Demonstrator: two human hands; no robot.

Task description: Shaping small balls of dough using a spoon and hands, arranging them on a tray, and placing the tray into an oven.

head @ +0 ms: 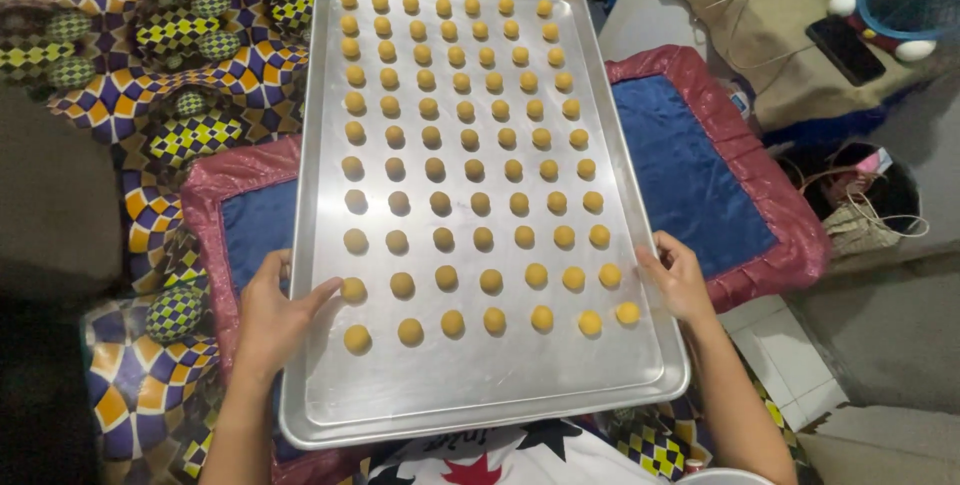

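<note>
Brushed aluminium makes up the large rectangular baking tray point(470, 385), which lies on a blue square cushion with a dark red shiny border point(690, 175), itself set on a patterned purple, orange and yellow cloth point(150, 105). Rows of small round yellow-orange dough balls point(470, 140) fill the tray from its far end down to about three quarters of its length; the near strip is bare metal.

The tray looks stiff and light for its size, but smooth and likely slippery, so the balls could roll or slide if it tips. They appear soft and easily dented. The raised rim on the two long sides seems the sound place to hold, keeping the sheet level.

The person's left hand point(272, 317) rests at the tray's left edge, palm down, with the forefinger stretched inward beside the nearest ball and the other fingers loosely together over the rim. The right hand point(678, 280) sits at the right edge, fingers curled and close together against the rim, thumb inward. Both forearms reach forward from the bottom of the view, elbows low, wrists roughly straight.
</note>
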